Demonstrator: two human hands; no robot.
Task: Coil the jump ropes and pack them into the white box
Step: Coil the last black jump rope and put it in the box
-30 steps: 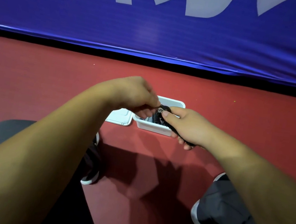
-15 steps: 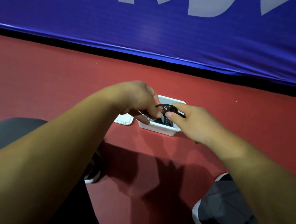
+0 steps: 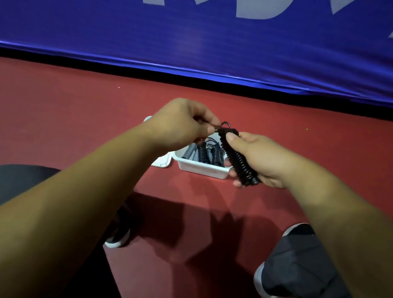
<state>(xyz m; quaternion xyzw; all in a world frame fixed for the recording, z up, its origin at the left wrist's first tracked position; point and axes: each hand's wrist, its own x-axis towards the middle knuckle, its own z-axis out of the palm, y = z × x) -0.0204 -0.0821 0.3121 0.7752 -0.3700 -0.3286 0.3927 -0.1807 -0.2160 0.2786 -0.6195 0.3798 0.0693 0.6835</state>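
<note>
right hand (image 3: pixel 260 158): fingers curled round the black coiled jump rope (image 3: pixel 237 160), thumb on top; it steadies the bundle so the coils don't spring loose.
left hand (image 3: pixel 184 124): fingers (image 3: pixel 210 129) closed in a pinch on the rope's near end, by the metal ring (image 3: pixel 227 125); probably tucking or fastening the end. Exact contact is too small to tell.
held rope position: in the air, tilted, over the right front corner of the white box (image 3: pixel 202 170) and not touching it. It is kept close for a short drop in.
box contents: black and grey coils (image 3: pixel 205 151) already inside, lying side by side to save room.
lid (image 3: pixel 162 163): on the floor (image 3: pixel 67 116), touching the box's left side, out of the way.
step judged: securing the end, then place it. Some room seems left at the right.
risk: the coil may unwind if the grip loosens.
</note>
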